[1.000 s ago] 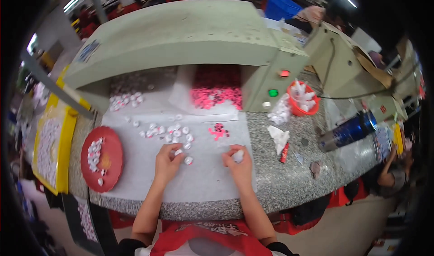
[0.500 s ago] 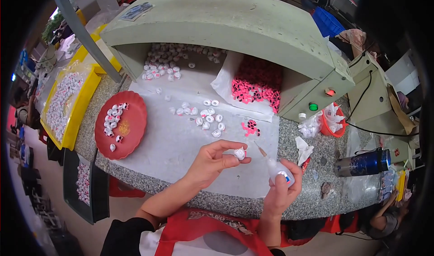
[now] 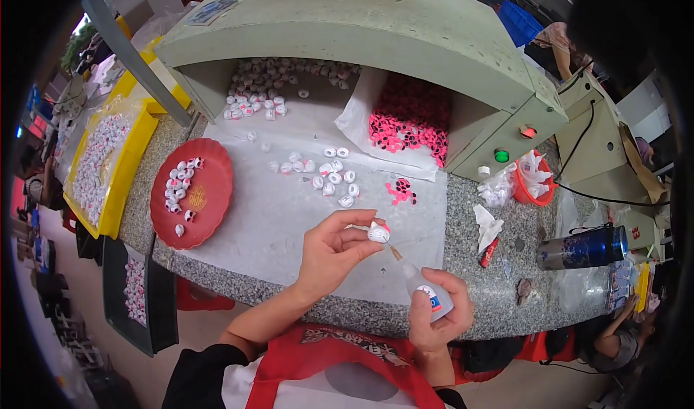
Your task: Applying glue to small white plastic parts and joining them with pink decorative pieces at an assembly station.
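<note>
Between the thumb and fingers of my left hand [image 3: 334,248] is a small white cat-head-shaped piece [image 3: 378,231] with a pink patch. My right hand [image 3: 442,311] is wrapped round a translucent squeeze bottle [image 3: 426,290] with a thin needle tip. That tip [image 3: 395,252] points up and left and reaches the lower side of the piece; whether they touch I cannot tell. Ahead of my hands, several loose white pieces [image 3: 335,178] lie on white paper [image 3: 289,214]. Beside them is a little heap of pink and black bits [image 3: 402,191].
A grey-green open-fronted box [image 3: 340,33] spans the bench, holding white pieces [image 3: 260,91] and pink bits [image 3: 408,131]. To the left are a red scalloped plate [image 3: 160,214] and a yellow tray [image 3: 144,152]. Rightward stand a red cup [image 3: 535,192] and a blue flask [image 3: 585,248].
The squeeze bottle has moved left and tilted, bringing its tip from away on the right to the white piece. My left hand has shifted slightly up and left.
</note>
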A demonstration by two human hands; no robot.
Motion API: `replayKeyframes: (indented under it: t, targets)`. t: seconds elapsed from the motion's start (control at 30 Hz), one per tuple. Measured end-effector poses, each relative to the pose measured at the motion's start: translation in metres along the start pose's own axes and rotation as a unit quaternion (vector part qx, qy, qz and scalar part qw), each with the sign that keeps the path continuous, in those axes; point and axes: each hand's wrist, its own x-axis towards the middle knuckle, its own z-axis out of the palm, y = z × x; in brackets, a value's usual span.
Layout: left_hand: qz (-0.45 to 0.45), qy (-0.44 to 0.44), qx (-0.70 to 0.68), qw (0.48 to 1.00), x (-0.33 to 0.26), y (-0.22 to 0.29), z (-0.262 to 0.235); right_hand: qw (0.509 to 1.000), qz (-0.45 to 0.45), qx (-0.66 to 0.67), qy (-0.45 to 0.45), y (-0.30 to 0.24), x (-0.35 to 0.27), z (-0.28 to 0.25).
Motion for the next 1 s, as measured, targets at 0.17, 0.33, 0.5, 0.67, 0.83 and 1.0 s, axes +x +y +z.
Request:
replayKeyframes:
  t: [0.17, 0.33, 0.5, 0.67, 0.83, 1.0]
  targets:
    - [0.026, -0.020, 0.008, 0.999, -0.002, -0.002, 0.000, 0.999, -0.053, -0.009, 0.010, 0.008, 0.004, 0.003]
    - [0.040, -0.021, 0.010, 0.999, -0.003, 0.000, 0.001, 0.998, -0.057, -0.006, 0.005, 0.008, 0.003, 0.002]
    - [0.046, -0.020, 0.016, 0.999, -0.004, 0.001, 0.001, 0.997, -0.071, -0.011, 0.001, 0.005, 0.004, 0.004]
    - [0.062, -0.027, 0.021, 0.997, -0.004, 0.001, 0.002, 0.997, -0.070, -0.015, -0.002, 0.004, 0.003, 0.004]
    - [0.071, -0.028, 0.029, 0.997, -0.002, 0.001, 0.000, 0.995, -0.090, -0.019, -0.026, -0.001, 0.008, 0.002]
    - [0.053, -0.023, 0.035, 0.998, -0.002, 0.005, 0.001, 0.997, -0.070, -0.016, -0.018, 0.001, 0.009, -0.001]
